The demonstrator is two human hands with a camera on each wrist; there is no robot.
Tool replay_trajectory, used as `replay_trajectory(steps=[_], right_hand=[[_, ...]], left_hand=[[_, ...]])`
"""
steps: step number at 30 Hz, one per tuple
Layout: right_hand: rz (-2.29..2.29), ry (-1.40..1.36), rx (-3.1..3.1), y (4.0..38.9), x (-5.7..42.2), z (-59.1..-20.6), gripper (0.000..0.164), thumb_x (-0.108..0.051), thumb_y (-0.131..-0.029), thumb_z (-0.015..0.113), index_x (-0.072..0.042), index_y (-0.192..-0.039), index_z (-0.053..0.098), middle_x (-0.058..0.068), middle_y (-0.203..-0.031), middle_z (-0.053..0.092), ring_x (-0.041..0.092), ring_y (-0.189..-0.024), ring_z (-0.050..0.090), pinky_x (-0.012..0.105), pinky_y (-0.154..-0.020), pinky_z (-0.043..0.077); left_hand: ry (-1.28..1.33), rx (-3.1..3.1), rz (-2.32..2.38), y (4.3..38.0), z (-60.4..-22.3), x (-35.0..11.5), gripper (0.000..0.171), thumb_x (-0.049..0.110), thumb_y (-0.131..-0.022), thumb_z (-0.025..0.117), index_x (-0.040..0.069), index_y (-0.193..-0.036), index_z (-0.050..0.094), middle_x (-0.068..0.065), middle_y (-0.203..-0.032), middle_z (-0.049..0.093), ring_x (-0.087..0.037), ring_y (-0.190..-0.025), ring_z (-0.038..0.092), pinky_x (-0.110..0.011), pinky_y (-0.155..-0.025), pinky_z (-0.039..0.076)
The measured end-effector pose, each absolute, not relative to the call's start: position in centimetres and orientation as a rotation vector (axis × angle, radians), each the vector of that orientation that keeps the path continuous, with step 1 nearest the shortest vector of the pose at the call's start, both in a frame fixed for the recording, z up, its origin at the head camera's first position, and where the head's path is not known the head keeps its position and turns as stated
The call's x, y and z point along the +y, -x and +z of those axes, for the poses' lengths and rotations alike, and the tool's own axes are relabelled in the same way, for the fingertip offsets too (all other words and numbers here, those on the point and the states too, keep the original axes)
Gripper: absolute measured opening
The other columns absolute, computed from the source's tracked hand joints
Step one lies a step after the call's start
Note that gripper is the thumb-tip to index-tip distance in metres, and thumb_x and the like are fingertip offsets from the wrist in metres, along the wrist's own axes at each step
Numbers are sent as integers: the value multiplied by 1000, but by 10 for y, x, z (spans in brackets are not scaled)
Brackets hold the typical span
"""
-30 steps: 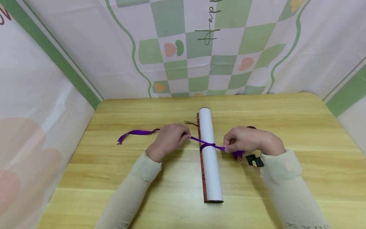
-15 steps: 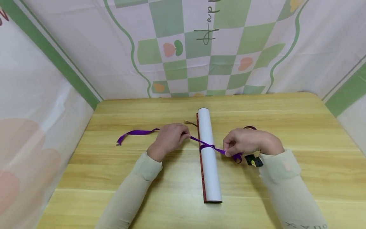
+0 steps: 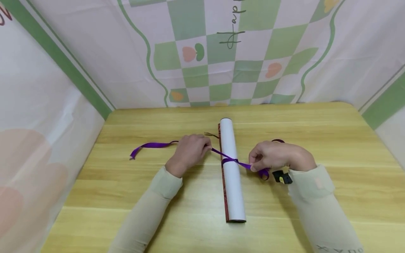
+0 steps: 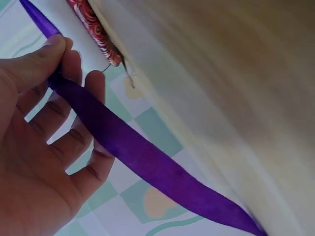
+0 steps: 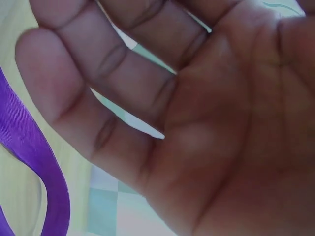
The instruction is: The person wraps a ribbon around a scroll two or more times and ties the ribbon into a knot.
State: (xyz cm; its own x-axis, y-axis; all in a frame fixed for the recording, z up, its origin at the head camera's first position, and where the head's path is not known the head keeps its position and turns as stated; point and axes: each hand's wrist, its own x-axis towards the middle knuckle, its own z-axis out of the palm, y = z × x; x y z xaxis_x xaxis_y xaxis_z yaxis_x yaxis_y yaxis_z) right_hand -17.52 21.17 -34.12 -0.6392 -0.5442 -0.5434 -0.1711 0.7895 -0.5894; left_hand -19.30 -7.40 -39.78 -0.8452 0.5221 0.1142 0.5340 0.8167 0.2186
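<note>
A rolled white scroll (image 3: 235,189) with a red patterned strip (image 3: 225,200) along its left side lies lengthwise on the table. Around its middle passes a purple ribbon (image 3: 227,160), crossed on top. My left hand (image 3: 190,151), left of the scroll, pinches one end part between thumb and fingertip; the free tail trails off leftward. In the left wrist view the ribbon (image 4: 142,152) runs on past the palm. To the scroll's right, my right hand (image 3: 273,154) pinches the other part, and a loop of ribbon (image 5: 55,191) hangs below the fingers in the right wrist view.
Beneath my right wrist lies a small black object (image 3: 282,177) with a yellow mark. A thin brown cord (image 3: 211,135) sticks out left of the scroll, and a dark red loop (image 3: 278,140) shows behind my right hand. A printed cloth (image 3: 221,70) hangs behind the wooden table (image 3: 142,218).
My right hand has drawn slightly farther right and toward the body with its ribbon end. The left hand and the scroll have hardly moved.
</note>
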Motion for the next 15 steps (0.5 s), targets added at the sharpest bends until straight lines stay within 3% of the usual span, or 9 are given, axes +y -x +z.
replay_trajectory(steps=[6, 10, 15], right_hand=[[-615, 563, 2284, 178, 211, -341, 12, -17, -99, 70, -10, -90, 71, -4, -75, 68, 11, -67, 61, 28, -65, 49], [-681, 521, 2266, 179, 211, -341, 8, -9, -99, 62, -5, -97, 68, 0, -78, 74, 14, -68, 69, 29, -64, 55], [-737, 488, 2272, 179, 211, -342, 17, 1, -96, 52, 0, -104, 67, 5, -81, 74, 18, -69, 72, 35, -67, 61]], left_hand=[[872, -2944, -348, 191, -390, -76, 20, 30, -107, 65, 17, -106, 80, 2, -103, 79, -20, -95, 74, -45, -89, 57], [905, -2988, -465, 188, -385, -83, 18, 28, -106, 67, 16, -103, 80, 3, -99, 79, -16, -89, 72, -41, -89, 58], [927, -3105, -625, 179, -380, -99, 19, 28, -106, 66, 16, -106, 81, 3, -101, 79, -12, -91, 71, -35, -91, 59]])
